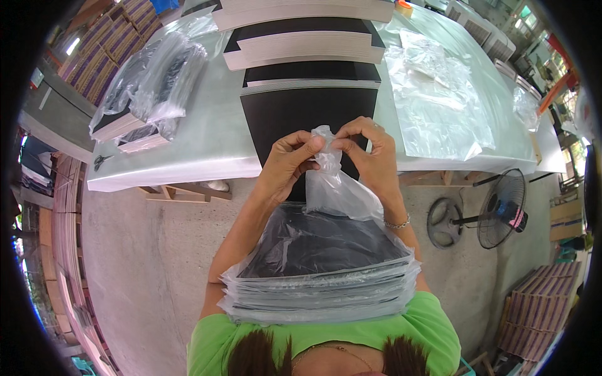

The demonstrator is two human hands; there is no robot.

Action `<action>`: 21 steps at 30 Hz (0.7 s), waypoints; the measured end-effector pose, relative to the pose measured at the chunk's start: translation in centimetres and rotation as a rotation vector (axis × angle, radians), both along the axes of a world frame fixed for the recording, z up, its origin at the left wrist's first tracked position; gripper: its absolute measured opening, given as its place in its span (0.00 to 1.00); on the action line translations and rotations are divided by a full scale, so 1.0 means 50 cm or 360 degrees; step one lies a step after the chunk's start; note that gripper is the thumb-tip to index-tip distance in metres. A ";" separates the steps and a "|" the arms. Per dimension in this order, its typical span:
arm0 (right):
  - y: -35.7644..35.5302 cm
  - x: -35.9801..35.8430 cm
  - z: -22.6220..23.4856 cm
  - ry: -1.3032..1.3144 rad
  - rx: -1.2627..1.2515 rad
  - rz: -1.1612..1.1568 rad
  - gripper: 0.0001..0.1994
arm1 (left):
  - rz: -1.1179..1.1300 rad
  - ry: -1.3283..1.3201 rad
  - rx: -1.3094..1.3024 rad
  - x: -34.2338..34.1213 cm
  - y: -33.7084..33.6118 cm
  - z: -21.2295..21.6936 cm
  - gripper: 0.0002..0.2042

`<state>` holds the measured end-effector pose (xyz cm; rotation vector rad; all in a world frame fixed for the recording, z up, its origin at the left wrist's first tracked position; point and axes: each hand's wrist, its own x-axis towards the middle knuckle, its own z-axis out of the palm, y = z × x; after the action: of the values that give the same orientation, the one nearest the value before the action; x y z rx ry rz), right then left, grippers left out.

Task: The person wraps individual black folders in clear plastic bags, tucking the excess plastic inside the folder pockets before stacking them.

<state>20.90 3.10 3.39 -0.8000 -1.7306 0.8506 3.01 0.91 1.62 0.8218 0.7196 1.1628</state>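
My left hand (291, 161) and my right hand (370, 152) meet in front of me, each pinching the gathered top of a clear plastic bag (342, 191). The bag's lower part spreads out below my fingers. Against my body rests a stack of dark panels wrapped in plastic (320, 294), with my forearms on either side of it. Just beyond my hands lies a black panel (307, 109) on the table, partly hidden by my fingers and the bag.
Stacks of black panels with pale edges (307, 47) run along the table (219, 135). Plastic-wrapped panels (150, 94) and scissors (100, 161) lie left, flat plastic bags (439, 100) right. A fan (501, 210) stands on the floor at right. Bundled slats (539, 307) are stacked lower right.
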 end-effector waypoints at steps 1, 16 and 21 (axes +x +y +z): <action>-0.001 0.002 0.003 0.0085 -0.0056 -0.0054 0.07 | -0.0021 -0.0064 -0.0041 -0.003 0.001 -0.001 0.08; -0.249 0.836 -0.413 -0.0767 -0.0091 -0.2161 0.14 | 0.0577 -0.0969 -0.0400 -0.202 0.000 -0.096 0.07; -0.268 0.962 -0.333 -0.0184 0.0439 -0.1922 0.17 | 0.0366 -0.0347 -0.0221 -0.155 -0.016 -0.029 0.06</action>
<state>69.02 -10.31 -13.24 -1.4503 -1.0788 -0.2509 -4.74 0.11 0.15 0.4958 0.7172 1.3681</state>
